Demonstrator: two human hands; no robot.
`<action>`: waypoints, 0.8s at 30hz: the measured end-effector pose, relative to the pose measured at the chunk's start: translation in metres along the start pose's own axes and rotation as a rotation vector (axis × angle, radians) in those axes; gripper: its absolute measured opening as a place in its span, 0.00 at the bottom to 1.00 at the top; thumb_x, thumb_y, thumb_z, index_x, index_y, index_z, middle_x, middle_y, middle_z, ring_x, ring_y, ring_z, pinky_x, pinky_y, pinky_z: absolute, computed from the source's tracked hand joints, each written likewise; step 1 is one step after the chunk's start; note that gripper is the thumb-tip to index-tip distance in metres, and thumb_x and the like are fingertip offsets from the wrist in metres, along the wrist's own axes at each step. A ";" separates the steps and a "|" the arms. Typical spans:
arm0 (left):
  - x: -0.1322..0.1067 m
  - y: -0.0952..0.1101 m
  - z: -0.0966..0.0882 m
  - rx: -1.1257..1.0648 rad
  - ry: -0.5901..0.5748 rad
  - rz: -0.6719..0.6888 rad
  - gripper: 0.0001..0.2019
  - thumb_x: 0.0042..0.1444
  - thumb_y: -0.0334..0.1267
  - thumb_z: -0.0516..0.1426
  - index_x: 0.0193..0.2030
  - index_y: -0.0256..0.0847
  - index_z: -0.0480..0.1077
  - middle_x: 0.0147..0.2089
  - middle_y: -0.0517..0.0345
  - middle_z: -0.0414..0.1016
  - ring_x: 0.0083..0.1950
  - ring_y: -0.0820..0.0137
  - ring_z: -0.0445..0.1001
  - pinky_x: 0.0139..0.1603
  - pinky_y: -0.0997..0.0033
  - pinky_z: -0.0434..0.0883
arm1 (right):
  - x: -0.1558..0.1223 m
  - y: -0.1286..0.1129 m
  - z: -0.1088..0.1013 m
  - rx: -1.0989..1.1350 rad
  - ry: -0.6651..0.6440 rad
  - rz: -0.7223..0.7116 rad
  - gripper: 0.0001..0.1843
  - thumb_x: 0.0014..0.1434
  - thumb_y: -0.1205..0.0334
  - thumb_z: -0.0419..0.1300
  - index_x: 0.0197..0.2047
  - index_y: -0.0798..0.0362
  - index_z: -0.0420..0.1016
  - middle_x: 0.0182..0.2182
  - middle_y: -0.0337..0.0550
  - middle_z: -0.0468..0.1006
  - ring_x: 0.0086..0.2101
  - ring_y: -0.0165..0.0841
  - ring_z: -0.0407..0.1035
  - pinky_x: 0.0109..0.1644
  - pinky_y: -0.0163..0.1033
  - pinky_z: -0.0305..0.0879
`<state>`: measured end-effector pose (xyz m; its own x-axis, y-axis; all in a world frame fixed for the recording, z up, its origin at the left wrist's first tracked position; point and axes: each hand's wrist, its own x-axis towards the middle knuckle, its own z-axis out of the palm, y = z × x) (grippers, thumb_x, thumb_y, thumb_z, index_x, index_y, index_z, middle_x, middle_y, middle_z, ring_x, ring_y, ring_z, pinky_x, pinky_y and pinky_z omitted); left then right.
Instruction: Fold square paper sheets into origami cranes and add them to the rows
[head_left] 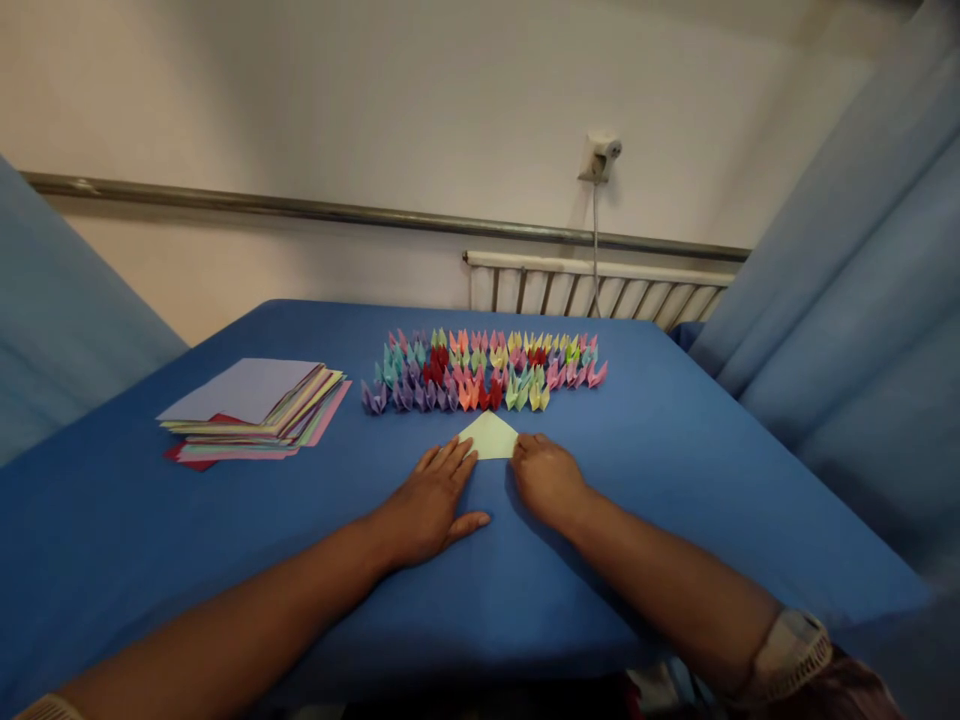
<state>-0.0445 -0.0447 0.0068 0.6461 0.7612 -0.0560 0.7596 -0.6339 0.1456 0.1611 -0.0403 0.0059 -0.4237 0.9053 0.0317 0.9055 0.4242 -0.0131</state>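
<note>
A pale green sheet of origami paper [490,438], folded to a triangle, lies flat on the blue-covered table with its point facing away from me. My left hand [431,500] rests palm down, fingers stretched over the paper's left corner and thumb spread out to the side. At the right corner, my right hand [550,480] is closed, its curled fingertips against the paper's edge; the exact grip is hidden by the hand. Just beyond the paper stand rows of small folded paper cranes [491,395] in purple, red, pink, yellow, green and teal.
A stack of coloured paper sheets [240,392] sits at the left of the table [360,640]. Behind the table are a white radiator [600,262], a metal rail [337,215] and a wall socket [596,157] with a cord. Blue curtains [847,300] hang on both sides.
</note>
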 end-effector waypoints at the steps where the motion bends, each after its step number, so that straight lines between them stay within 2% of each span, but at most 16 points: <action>1: -0.005 -0.002 0.001 0.001 0.018 -0.014 0.41 0.60 0.64 0.45 0.69 0.32 0.52 0.71 0.34 0.47 0.73 0.50 0.45 0.68 0.47 0.50 | -0.002 0.003 -0.001 -0.004 -0.006 0.024 0.16 0.61 0.72 0.49 0.44 0.62 0.77 0.43 0.58 0.76 0.43 0.42 0.68 0.44 0.42 0.65; 4: -0.024 -0.012 0.003 0.024 0.069 -0.083 0.40 0.59 0.63 0.46 0.68 0.32 0.54 0.71 0.34 0.50 0.72 0.49 0.49 0.68 0.48 0.52 | -0.005 0.008 -0.002 -0.009 -0.012 0.063 0.16 0.60 0.74 0.50 0.42 0.61 0.78 0.41 0.57 0.77 0.42 0.42 0.69 0.40 0.41 0.65; 7: -0.039 -0.019 0.001 0.076 0.105 -0.206 0.42 0.57 0.65 0.48 0.66 0.31 0.58 0.69 0.33 0.56 0.70 0.45 0.53 0.67 0.44 0.53 | -0.004 0.009 -0.001 0.001 0.003 0.058 0.14 0.61 0.71 0.50 0.40 0.59 0.79 0.40 0.56 0.77 0.41 0.41 0.70 0.41 0.41 0.65; 10: -0.037 -0.017 -0.009 0.154 0.151 -0.297 0.42 0.55 0.65 0.50 0.63 0.27 0.62 0.66 0.29 0.59 0.69 0.40 0.52 0.67 0.40 0.49 | 0.002 0.008 0.002 0.003 0.030 0.082 0.15 0.64 0.66 0.50 0.41 0.59 0.78 0.39 0.56 0.77 0.40 0.41 0.70 0.41 0.41 0.65; 14: -0.007 0.004 -0.019 0.131 0.148 -0.138 0.41 0.59 0.62 0.48 0.66 0.26 0.57 0.70 0.32 0.51 0.72 0.47 0.45 0.69 0.46 0.47 | 0.008 0.006 0.003 -0.016 0.068 0.104 0.17 0.67 0.63 0.47 0.41 0.59 0.77 0.39 0.55 0.77 0.40 0.42 0.70 0.41 0.43 0.65; 16: 0.011 0.014 -0.017 0.050 0.116 -0.021 0.40 0.60 0.62 0.46 0.69 0.31 0.52 0.72 0.37 0.48 0.73 0.51 0.43 0.70 0.50 0.48 | 0.009 0.007 0.002 -0.017 0.075 0.117 0.17 0.67 0.62 0.47 0.42 0.58 0.76 0.39 0.54 0.76 0.40 0.42 0.70 0.42 0.43 0.65; 18: 0.024 0.019 -0.011 -0.008 0.054 0.047 0.41 0.60 0.62 0.46 0.70 0.31 0.49 0.72 0.37 0.47 0.73 0.53 0.43 0.70 0.51 0.48 | 0.010 0.008 0.002 -0.014 0.073 0.128 0.15 0.67 0.62 0.47 0.43 0.57 0.75 0.40 0.54 0.76 0.41 0.41 0.70 0.42 0.42 0.65; 21: 0.028 0.014 -0.001 -0.032 -0.038 0.055 0.42 0.60 0.64 0.44 0.69 0.29 0.50 0.72 0.34 0.46 0.73 0.51 0.43 0.69 0.49 0.48 | 0.011 0.013 0.002 -0.007 0.079 0.147 0.14 0.66 0.62 0.48 0.43 0.56 0.74 0.41 0.53 0.75 0.42 0.41 0.69 0.43 0.41 0.65; 24: 0.019 0.002 0.002 -0.025 -0.040 0.033 0.43 0.59 0.65 0.46 0.70 0.32 0.49 0.72 0.35 0.45 0.73 0.49 0.41 0.69 0.46 0.47 | 0.013 0.020 0.003 0.005 0.072 0.170 0.14 0.66 0.62 0.47 0.43 0.56 0.74 0.41 0.53 0.75 0.42 0.41 0.69 0.44 0.42 0.66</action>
<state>-0.0301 -0.0317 0.0038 0.6735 0.7337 -0.0898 0.7361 -0.6545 0.1726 0.1733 -0.0202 0.0027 -0.2618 0.9600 0.0998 0.9636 0.2658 -0.0298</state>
